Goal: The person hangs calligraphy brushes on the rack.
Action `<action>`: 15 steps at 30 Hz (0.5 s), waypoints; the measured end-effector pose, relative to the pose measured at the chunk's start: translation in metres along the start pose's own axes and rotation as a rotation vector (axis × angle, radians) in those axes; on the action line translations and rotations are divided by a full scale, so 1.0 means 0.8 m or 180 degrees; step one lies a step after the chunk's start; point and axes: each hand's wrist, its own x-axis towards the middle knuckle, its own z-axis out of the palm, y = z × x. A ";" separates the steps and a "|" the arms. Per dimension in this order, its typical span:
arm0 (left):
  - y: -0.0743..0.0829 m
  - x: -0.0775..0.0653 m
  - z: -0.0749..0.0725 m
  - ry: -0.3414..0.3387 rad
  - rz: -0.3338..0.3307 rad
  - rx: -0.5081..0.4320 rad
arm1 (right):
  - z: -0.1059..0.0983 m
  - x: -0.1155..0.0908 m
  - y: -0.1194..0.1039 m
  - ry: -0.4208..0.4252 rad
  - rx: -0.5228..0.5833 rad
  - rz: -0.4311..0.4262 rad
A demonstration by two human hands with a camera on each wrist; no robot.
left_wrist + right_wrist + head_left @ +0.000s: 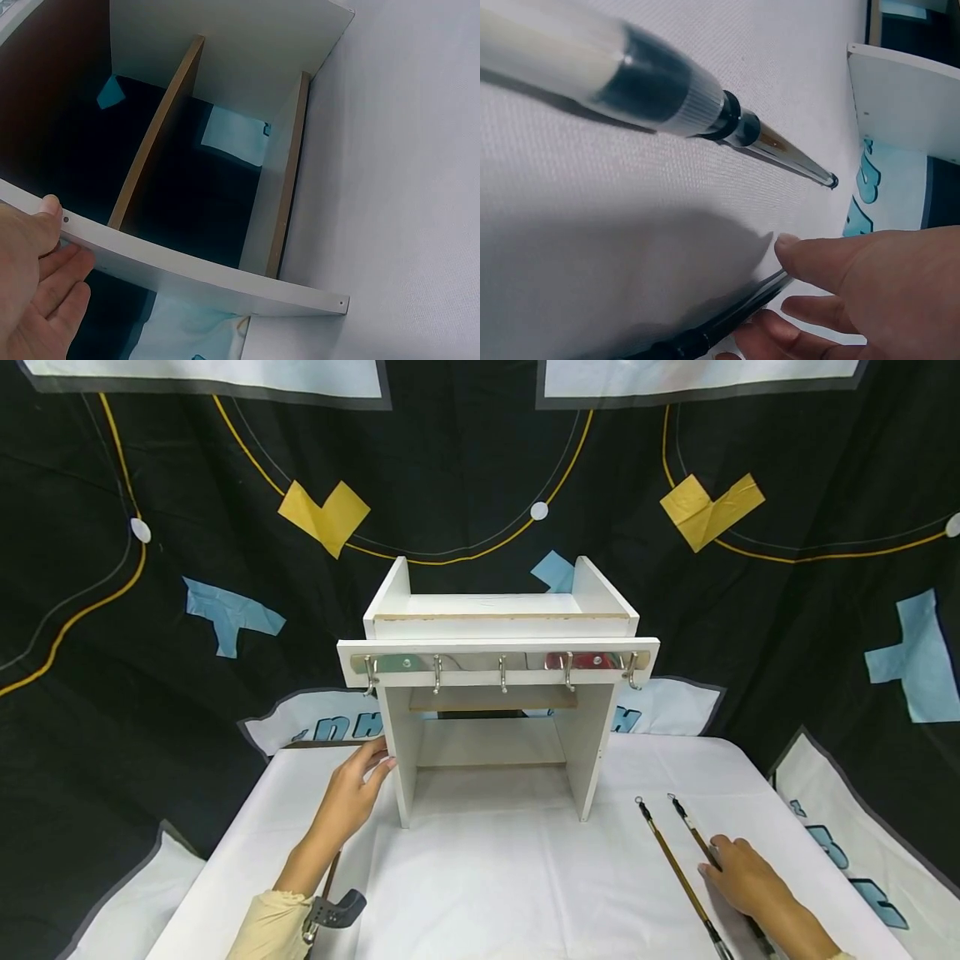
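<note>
A white wooden shelf unit [491, 743] stands upright on the table, with a row of metal hooks [502, 675] across its front rail. My left hand [360, 781] holds the edge of its left side panel [187, 259], the thumb on the front edge and the fingers along the outer face. Two calligraphy brushes with looped ends lie at the right. Around the handle of the farther-right brush [692, 829] are the thumb and fingers of my right hand [750, 881]; its middle is hidden under the hand. The other brush [675, 868] lies just left of it.
A white cloth covers the table [480, 893]. Beside my left wrist, a thin brown rod [332, 875] is mostly hidden by the forearm. Black curtains [465, 468] with blue and yellow tape surround the table, and white lettered banners [675, 706] hang behind it.
</note>
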 end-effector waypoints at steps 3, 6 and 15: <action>-0.001 0.002 0.001 0.0003 -0.0022 0.0013 | 0.001 0.000 0.000 0.0022 -0.0022 -0.0034; -0.001 0.003 0.001 -0.0006 -0.0048 0.0016 | 0.004 0.002 -0.001 0.0081 -0.0039 -0.0040; -0.002 0.005 0.001 -0.0032 -0.0105 0.0030 | 0.011 0.006 0.002 0.0229 -0.0085 -0.0125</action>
